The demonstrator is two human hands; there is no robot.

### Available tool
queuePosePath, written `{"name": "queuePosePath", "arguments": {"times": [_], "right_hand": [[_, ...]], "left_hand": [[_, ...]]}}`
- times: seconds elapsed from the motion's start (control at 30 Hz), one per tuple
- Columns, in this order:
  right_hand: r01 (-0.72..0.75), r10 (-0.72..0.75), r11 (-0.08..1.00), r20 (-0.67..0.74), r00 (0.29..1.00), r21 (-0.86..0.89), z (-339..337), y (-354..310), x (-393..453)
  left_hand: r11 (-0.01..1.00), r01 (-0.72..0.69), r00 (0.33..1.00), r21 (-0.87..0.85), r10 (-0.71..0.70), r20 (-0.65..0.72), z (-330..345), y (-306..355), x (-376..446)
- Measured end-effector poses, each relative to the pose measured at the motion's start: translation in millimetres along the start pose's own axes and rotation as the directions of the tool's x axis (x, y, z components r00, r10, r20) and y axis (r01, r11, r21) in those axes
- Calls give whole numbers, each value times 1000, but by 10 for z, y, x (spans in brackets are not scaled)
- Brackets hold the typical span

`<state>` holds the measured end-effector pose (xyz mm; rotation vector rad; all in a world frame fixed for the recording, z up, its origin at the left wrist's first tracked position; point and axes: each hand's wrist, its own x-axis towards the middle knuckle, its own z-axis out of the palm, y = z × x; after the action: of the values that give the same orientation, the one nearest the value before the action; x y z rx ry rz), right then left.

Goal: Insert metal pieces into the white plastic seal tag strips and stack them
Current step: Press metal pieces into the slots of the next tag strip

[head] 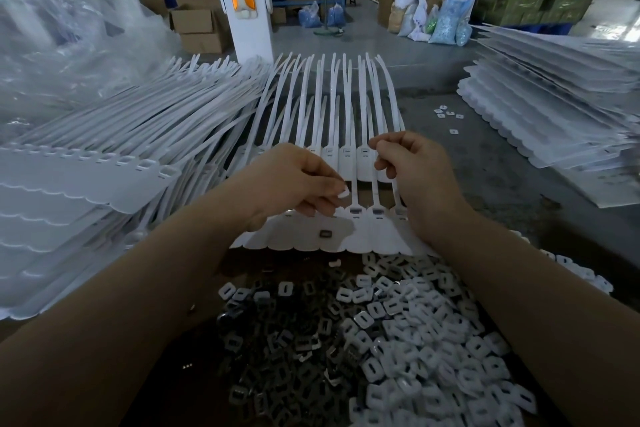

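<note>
A white seal tag strip lies flat before me, its tails fanning away and its scalloped edge toward me. Dark metal pieces sit in a few of its sockets, and one loose metal piece rests on the tag face. My left hand pinches a small white plastic cap over the strip. My right hand hovers over the strip's right side with fingers curled; I cannot see anything in it. A heap of dark metal pieces and white caps lies nearest me.
A tall stack of strips fills the left of the table. Another stack lies at the right. A few loose caps sit on the grey table. A white machine post and clear plastic bags stand behind.
</note>
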<state>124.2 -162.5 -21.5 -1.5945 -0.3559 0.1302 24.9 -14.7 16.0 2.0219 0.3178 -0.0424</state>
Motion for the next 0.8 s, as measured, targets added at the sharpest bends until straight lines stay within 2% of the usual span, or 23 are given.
{"name": "queuePosePath", "arguments": {"times": [0.17, 0.33, 0.5, 0.6, 0.8], "right_hand": [[4, -4, 1000, 4, 1000, 2, 3, 11, 5], [8, -8, 1000, -3, 1000, -19, 18, 14, 4], [18, -18, 999, 0, 1000, -36, 17, 10, -2], [12, -12, 999, 1, 1000, -41, 15, 6, -10], [11, -11, 998, 4, 1000, -56, 21, -5, -32]], "left_hand": [[1000, 27, 996, -6, -27, -89, 19, -21, 44], [993, -7, 984, 120, 28, -176, 116, -22, 94], [946, -47, 989, 320, 90, -120, 250, -39, 147], [923, -57, 987, 379, 110, -119, 250, -61, 169], [934, -78, 988, 349, 119, -95, 219, -61, 164]]}}
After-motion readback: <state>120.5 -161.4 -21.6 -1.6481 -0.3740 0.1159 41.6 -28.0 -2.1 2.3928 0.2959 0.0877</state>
